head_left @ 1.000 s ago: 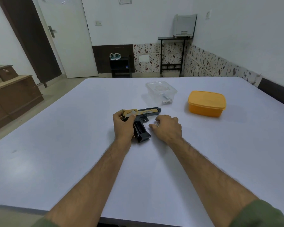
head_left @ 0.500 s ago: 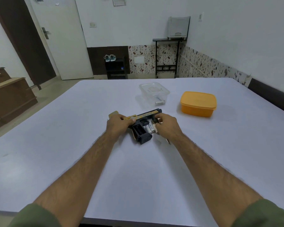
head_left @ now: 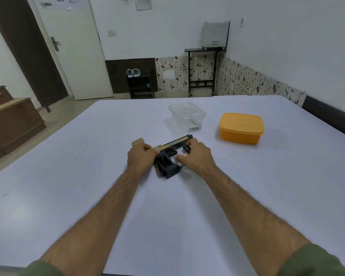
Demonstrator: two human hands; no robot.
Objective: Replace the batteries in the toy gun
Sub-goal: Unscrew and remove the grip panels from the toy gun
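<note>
A black and gold toy gun [head_left: 168, 151] lies on its side on the white table [head_left: 88, 176]. The battery bay [head_left: 164, 162] in its grip is uncovered and looks dark inside. My left hand [head_left: 140, 156] grips the gun's rear end. My right hand [head_left: 196, 156] sits over the trigger area, its forefinger on the barrel's underside. Thumb and fingers pinch a small whitish battery [head_left: 179, 156] beside the grip. A tan cover piece [head_left: 137, 141] lies just behind my left hand.
A clear plastic tub [head_left: 187, 113] holding batteries [head_left: 194, 127] stands beyond the gun. To its right is a closed orange box [head_left: 241, 128]. A small dark metal item [head_left: 182, 166] pokes out from under my right hand.
My right hand moved from the table onto the gun's grip. The white battery seen in the bay half a second ago is now at my fingertips. My left hand kept its hold.
</note>
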